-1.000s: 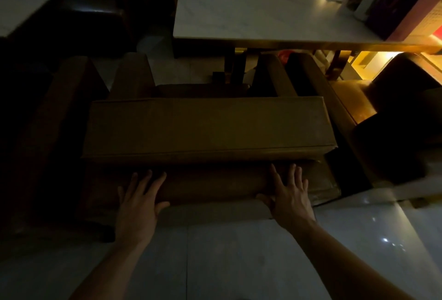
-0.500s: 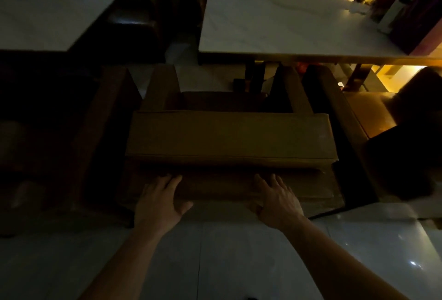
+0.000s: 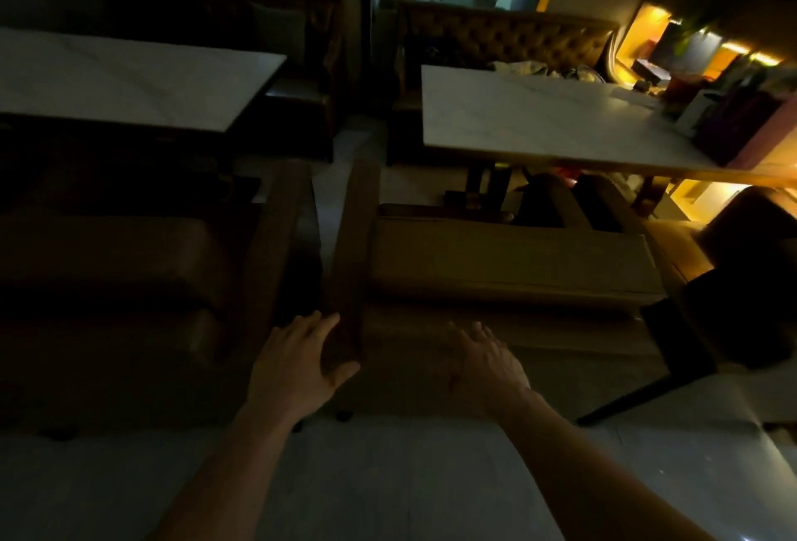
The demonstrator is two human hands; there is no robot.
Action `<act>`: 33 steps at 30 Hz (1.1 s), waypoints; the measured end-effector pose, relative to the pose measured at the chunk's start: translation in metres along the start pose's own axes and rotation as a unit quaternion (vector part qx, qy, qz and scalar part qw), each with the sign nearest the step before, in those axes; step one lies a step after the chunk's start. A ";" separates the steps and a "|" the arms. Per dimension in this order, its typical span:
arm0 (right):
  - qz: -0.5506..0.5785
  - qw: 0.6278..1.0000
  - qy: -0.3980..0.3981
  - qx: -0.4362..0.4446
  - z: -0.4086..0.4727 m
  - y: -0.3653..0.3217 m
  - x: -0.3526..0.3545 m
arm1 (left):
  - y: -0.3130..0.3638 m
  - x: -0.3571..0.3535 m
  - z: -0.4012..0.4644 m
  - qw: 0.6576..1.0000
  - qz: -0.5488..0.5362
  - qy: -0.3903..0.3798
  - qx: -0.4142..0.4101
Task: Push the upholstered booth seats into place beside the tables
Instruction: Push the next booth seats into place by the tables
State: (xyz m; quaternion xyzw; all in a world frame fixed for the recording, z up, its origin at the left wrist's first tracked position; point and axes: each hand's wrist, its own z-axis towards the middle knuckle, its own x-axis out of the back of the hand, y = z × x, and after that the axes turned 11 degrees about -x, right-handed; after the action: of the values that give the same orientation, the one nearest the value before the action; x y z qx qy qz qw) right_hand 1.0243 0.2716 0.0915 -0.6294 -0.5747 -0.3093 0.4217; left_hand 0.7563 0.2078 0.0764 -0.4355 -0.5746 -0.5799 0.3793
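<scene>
Shifting leftward since earlier, left hand [image 3: 297, 363] spread on booth seat [image 3: 509, 264] corner, right hand [image 3: 487, 363] flat, open

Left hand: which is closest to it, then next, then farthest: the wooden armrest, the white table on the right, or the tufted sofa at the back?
From the left hand:
1. Wooden armrest, at its fingertips.
2. White table, ahead on the right.
3. Tufted sofa, behind that table, farthest.

Dim light. Tan-brown plain upholstery on the booth seat [image 3: 509, 264] at centre right, by my hands. Darker brown seat [image 3: 108, 264] at left. Two white, faintly veined marble tabletops [image 3: 539, 117] across the upper frame. Brown diamond-tufted bench back [image 3: 509, 40] upper right. Pale grey floor [image 3: 388, 476] below.
</scene>
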 end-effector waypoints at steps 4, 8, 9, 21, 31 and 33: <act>0.031 0.999 0.018 0.030 -0.038 -0.102 -0.023 | -0.089 0.043 -0.071 0.999 0.008 0.023 0.034; 0.019 0.998 0.009 0.055 -0.057 -0.200 -0.041 | -0.161 0.076 -0.118 0.997 0.005 0.046 0.061; 0.013 0.998 0.014 0.062 -0.057 -0.222 -0.047 | -0.180 0.080 -0.126 0.996 0.007 0.056 0.068; -0.005 0.994 -0.026 0.108 -0.028 -0.431 -0.134 | -0.398 0.107 -0.189 0.987 0.007 0.082 0.134; -0.031 0.997 -0.013 0.064 0.002 -0.551 -0.171 | -0.558 0.136 -0.187 0.991 0.025 0.065 0.115; -0.041 0.998 0.004 0.044 0.011 -0.560 -0.182 | -0.583 0.134 -0.179 0.993 0.033 0.059 0.100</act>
State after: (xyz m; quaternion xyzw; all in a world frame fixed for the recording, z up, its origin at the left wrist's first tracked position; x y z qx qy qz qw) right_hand 0.4451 0.1879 0.0255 -0.5846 -0.6116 -0.3032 0.4385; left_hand 0.1514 0.0674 0.0134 -0.3793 -0.5919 -0.5314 0.4726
